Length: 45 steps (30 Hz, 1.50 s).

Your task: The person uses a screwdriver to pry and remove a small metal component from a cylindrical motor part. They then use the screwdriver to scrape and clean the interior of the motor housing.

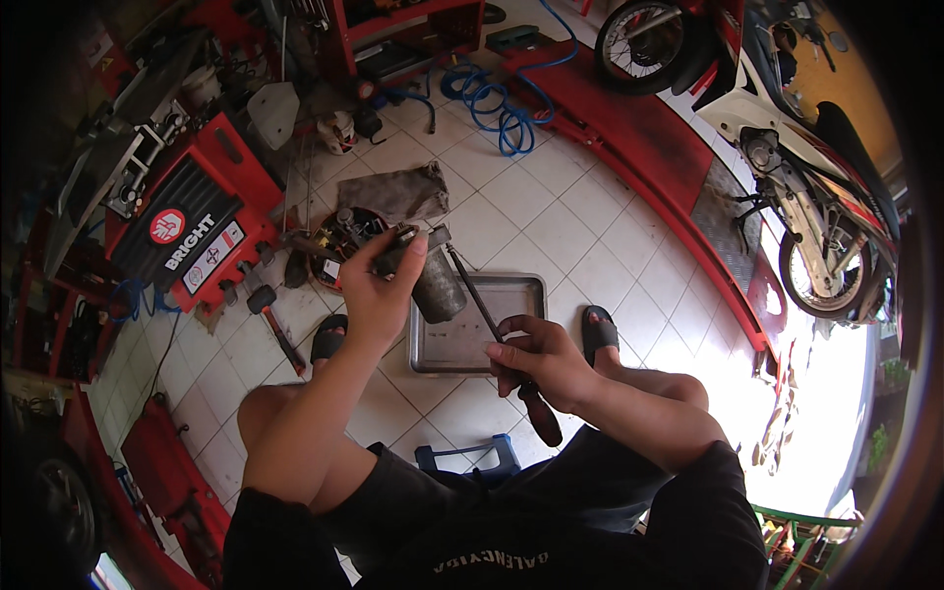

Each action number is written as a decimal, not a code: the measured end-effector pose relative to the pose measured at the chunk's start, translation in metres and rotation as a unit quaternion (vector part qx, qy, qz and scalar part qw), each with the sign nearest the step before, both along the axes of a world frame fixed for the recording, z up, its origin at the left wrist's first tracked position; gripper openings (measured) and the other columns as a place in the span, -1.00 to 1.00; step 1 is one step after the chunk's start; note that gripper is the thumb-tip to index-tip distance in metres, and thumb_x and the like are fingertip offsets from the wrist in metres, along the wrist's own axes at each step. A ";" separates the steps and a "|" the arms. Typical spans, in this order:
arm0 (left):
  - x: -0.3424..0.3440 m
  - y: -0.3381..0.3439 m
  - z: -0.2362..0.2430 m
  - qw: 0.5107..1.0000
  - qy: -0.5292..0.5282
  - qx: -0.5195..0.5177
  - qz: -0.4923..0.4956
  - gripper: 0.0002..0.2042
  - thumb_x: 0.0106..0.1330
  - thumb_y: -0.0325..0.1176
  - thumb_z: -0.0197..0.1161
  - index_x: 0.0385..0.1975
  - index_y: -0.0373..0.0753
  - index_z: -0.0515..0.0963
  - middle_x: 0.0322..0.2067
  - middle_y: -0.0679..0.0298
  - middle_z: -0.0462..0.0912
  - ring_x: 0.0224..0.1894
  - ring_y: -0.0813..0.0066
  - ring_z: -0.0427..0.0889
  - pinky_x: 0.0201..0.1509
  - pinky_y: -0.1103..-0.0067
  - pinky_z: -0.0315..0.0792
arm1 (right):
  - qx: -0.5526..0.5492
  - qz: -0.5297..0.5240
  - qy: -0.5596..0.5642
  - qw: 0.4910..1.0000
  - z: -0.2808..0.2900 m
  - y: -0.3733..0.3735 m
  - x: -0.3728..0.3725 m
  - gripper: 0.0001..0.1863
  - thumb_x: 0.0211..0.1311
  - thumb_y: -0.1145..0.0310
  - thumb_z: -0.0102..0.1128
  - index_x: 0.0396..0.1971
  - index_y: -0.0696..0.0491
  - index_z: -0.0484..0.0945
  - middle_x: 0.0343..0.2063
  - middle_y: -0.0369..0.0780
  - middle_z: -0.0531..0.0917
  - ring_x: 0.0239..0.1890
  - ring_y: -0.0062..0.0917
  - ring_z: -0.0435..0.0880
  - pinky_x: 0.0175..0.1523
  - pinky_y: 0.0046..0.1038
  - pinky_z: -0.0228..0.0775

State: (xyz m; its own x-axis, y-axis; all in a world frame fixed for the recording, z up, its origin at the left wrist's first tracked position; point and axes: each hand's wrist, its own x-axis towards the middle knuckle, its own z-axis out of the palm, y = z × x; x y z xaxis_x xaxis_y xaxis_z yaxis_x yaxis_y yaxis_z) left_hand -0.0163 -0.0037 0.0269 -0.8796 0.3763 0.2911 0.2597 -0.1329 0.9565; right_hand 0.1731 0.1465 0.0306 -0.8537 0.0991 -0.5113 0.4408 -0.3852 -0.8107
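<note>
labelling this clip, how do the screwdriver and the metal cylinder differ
The screwdriver is long and thin; the metal cylinder is shorter and much thicker. The right hand holds the screwdriver, the left hand the metal cylinder. Both are held up off the floor.

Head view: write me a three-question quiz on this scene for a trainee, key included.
1. Multiple choice: what does the right hand hold?
A) pliers
B) a screwdriver
C) a wrench

2. True or false: the hammer lies in the tray.

3. Fill in: the grey cylinder is held in the person's ____ hand.

Key:
1. B. The right hand grips the screwdriver.
2. False. The hammer lies on the floor, to the left of the tray.
3. Left. The left hand holds the cylinder above the floor.
</note>
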 end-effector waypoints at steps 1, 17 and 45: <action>0.000 0.000 0.000 1.000 0.005 -0.006 0.003 -0.65 0.31 -0.24 0.42 -0.14 -0.46 0.64 -0.29 0.29 0.72 -0.23 0.68 0.58 -0.10 0.70 0.44 | 0.025 0.016 0.012 1.000 -0.001 0.001 0.001 -0.50 0.43 0.18 0.22 0.06 0.34 0.39 -0.39 -0.09 0.64 -0.43 -0.39 0.71 -0.27 -0.43 0.63; -0.001 -0.001 0.004 1.000 -0.006 -0.015 -0.015 -0.56 0.32 -0.22 0.40 -0.09 -0.59 0.60 -0.24 0.24 0.68 -0.17 0.64 0.54 0.00 0.68 0.40 | -0.024 -0.014 -0.005 1.000 0.008 -0.005 -0.003 -0.59 0.43 0.20 0.22 -0.06 0.29 0.43 -0.41 -0.07 0.65 -0.47 -0.40 0.70 -0.35 -0.41 0.59; 0.003 -0.002 0.002 0.999 0.040 -0.032 -0.017 -0.71 0.30 -0.28 0.41 -0.25 -0.45 0.63 -0.38 0.27 0.68 -0.31 0.64 0.55 -0.16 0.64 0.44 | -0.048 -0.021 -0.054 0.997 0.006 0.002 -0.004 -0.61 0.44 0.24 0.21 -0.06 0.30 0.44 -0.40 -0.07 0.66 -0.41 -0.38 0.73 -0.40 -0.42 0.57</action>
